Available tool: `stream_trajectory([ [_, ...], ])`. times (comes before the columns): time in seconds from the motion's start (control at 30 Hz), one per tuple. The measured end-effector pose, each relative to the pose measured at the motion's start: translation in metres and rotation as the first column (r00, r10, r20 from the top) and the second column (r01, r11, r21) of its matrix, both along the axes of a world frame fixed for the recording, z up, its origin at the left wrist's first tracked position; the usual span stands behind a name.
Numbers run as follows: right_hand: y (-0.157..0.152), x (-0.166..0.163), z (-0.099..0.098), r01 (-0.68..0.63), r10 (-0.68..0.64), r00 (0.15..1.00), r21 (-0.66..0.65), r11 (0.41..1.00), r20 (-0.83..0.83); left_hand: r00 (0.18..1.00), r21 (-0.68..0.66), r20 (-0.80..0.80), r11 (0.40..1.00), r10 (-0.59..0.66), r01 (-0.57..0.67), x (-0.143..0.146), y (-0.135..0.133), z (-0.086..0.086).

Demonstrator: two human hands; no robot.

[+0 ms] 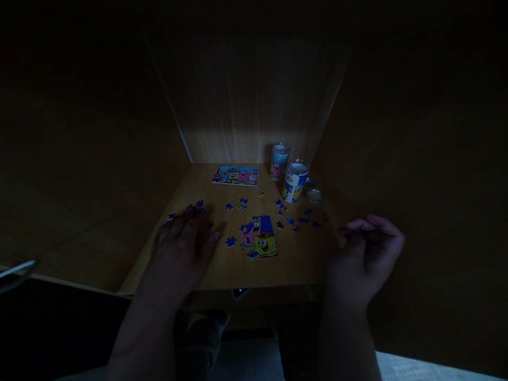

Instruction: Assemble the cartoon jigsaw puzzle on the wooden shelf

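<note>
A half-built cartoon jigsaw [260, 237] lies in the middle of a small wooden desk [234, 270]. Loose blue pieces [301, 219] are scattered around it. My left hand [184, 246] lies flat on the desk at the left, fingers spread over a few loose pieces [195, 206]. My right hand [368, 250] hovers at the desk's right edge, fingers curled in a pinch; I cannot make out what is in it. The scene is very dark.
A finished picture or reference card [235, 175] lies at the back. Two printed cans [295, 181] stand at the back right, with a round lid [315, 195] beside them. Wooden side walls [249, 101] enclose the desk on three sides.
</note>
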State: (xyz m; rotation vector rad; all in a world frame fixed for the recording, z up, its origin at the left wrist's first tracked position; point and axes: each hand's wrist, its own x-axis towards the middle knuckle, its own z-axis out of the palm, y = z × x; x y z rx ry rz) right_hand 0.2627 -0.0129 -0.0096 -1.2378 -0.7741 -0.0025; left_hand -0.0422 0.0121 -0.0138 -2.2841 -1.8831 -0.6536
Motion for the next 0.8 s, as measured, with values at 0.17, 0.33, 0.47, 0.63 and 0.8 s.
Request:
stream_trajectory([
  [0.17,0.003,0.004,-0.005,-0.047,0.046,0.999,-0.057,0.997,-0.019,1.000,-0.001,0.014,1.000,0.002,-0.002,0.001,-0.001,0.002],
  [0.33,0.005,0.009,-0.011,-0.134,0.131,0.991,-0.148,0.980,-0.033,0.999,0.005,0.052,1.000,-0.017,0.016,0.000,0.000,0.004],
  [0.47,0.007,0.012,-0.015,-0.165,0.166,0.986,-0.212,0.963,-0.013,0.997,0.028,0.072,0.999,-0.035,0.033,0.000,0.000,0.005],
  [0.63,0.007,0.012,-0.015,-0.133,0.136,0.991,-0.240,0.962,-0.003,0.996,0.037,0.077,0.999,-0.040,0.037,0.001,0.001,0.005],
  [0.8,0.005,0.012,-0.013,-0.132,0.145,0.989,-0.256,0.958,0.034,0.992,0.053,0.116,0.998,-0.052,0.046,-0.006,0.001,0.004],
])
